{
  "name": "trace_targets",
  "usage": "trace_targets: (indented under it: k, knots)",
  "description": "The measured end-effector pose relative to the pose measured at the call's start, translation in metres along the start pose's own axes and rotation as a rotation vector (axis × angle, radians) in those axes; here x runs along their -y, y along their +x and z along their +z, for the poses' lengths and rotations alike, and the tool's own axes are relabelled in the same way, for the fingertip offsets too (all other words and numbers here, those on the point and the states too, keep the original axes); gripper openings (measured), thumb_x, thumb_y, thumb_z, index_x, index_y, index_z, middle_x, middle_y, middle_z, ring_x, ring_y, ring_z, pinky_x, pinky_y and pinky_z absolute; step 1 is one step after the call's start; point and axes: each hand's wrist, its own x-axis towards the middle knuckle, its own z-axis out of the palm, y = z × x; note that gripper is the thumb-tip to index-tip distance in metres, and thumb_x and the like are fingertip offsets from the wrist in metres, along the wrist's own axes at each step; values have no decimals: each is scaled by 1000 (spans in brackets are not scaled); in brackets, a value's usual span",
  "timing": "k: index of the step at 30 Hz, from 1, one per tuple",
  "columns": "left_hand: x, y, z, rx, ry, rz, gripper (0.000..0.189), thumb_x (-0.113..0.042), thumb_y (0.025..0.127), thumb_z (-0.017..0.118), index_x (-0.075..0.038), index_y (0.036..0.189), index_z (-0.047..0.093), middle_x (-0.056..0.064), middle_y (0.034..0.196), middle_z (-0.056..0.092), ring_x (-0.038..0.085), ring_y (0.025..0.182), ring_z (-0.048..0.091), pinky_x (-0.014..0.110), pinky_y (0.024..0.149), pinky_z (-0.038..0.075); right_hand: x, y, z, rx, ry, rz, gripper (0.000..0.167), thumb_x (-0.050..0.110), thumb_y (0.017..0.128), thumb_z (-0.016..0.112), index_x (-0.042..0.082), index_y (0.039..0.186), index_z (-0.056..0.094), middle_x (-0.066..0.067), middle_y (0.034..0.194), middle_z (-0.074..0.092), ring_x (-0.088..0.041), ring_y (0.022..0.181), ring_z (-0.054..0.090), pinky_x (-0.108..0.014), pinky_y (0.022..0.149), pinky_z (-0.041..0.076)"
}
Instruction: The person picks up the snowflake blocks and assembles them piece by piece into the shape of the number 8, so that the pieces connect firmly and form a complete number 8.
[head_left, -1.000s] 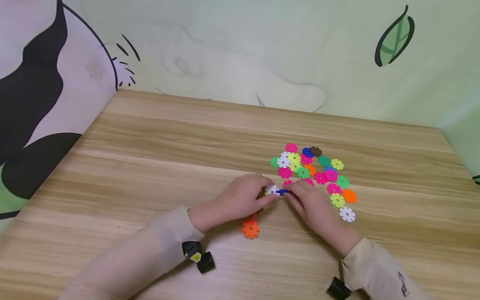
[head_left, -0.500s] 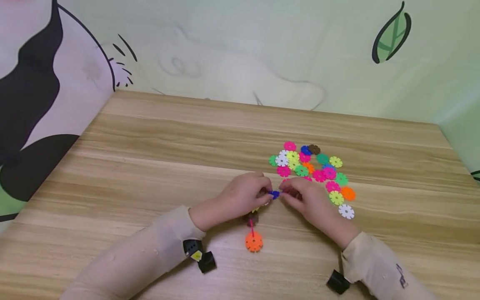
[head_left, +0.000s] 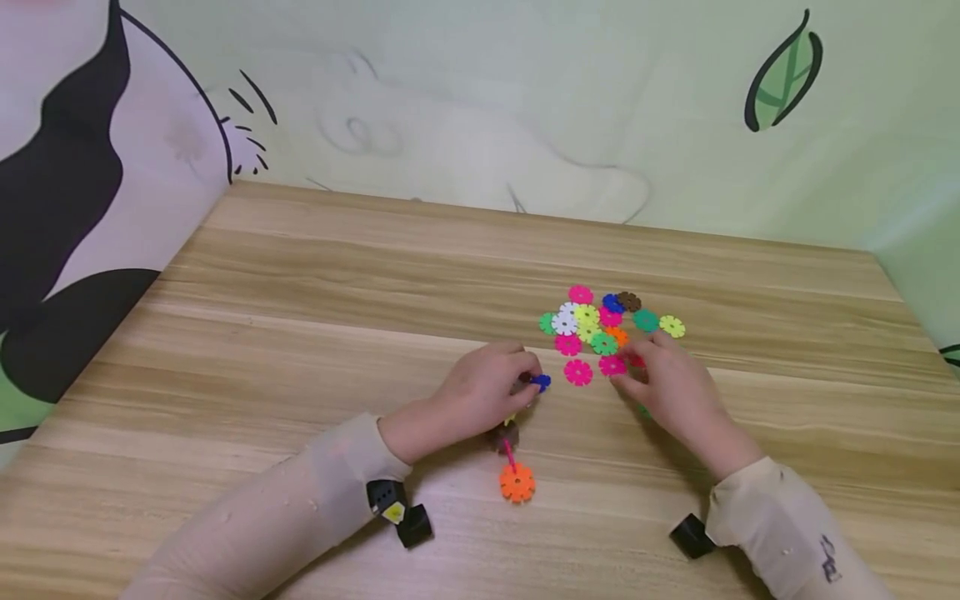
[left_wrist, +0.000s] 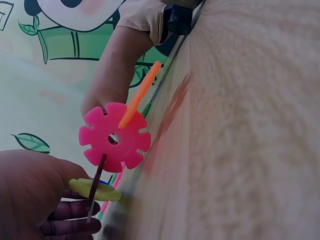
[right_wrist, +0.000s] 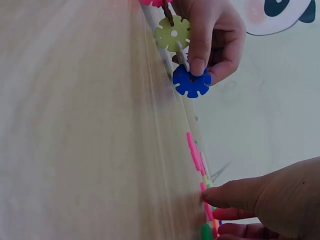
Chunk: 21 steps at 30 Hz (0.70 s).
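Observation:
My left hand [head_left: 491,387] pinches a chain of slotted plastic snowflake discs at its blue disc [right_wrist: 190,89], thumb on top. White [right_wrist: 183,59], yellow [right_wrist: 163,36] and brown [head_left: 506,437] discs link on from it, each set crosswise to its neighbour. Further along come a pink disc [left_wrist: 95,127] and an orange disc [head_left: 517,485] at the chain's tail, low over the table. My right hand [head_left: 678,392] is at the near right side of the loose discs, thumb beside a pink disc [head_left: 611,365]. Its fingers hide several discs, and no disc shows in its grasp.
Loose discs in several colours lie spread on the wooden table [head_left: 300,375], with a yellow disc [head_left: 672,326] and a brown disc [head_left: 628,302] at the far side. A painted wall [head_left: 465,108] borders the table's back. Black cameras [head_left: 692,536] sit on both wrists.
My right hand has left the blue disc and moved right, over the loose discs. My left hand stays near its place with the chain, whose orange end now hangs lower and clear of the hand.

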Motion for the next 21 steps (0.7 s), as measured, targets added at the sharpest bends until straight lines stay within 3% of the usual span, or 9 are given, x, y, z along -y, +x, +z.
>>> trace_targets:
  k: [6, 13, 16, 21]
  knots:
    - [0, 0, -1, -2, -7, 5, 13, -22, 91, 66, -11, 96, 70, 0, 87, 62, 11, 74, 52, 21, 66, 44, -3, 1, 1, 25, -8, -16, 25, 20, 87, 71, -2, 96, 64, -14, 94, 55, -25, 78, 56, -41, 70, 52]
    - [0, -2, -1, -1, -16, 20, 13, -21, 91, 66, -10, 97, 70, 1, 88, 62, 11, 74, 52, 22, 65, 44, -4, -1, 7, -62, -178, -200, 16, 18, 89, 64, 3, 86, 64, -10, 89, 58, -21, 76, 53, -35, 60, 52]
    - [1, -2, -1, -3, -11, 24, 13, -21, 91, 66, -10, 97, 70, 1, 88, 62, 11, 74, 52, 21, 65, 43, -5, -1, 9, -86, -180, -209, 22, 23, 88, 66, 2, 93, 63, -15, 101, 62, -27, 88, 58, -39, 65, 55]
    - [1, -2, 0, -8, -9, 38, 13, -21, 91, 66, -11, 96, 70, 1, 88, 63, 11, 74, 52, 22, 65, 44, -4, 0, 13, -117, -170, -257, 27, 24, 87, 70, 1, 99, 65, -14, 100, 63, -28, 90, 60, -40, 71, 56]
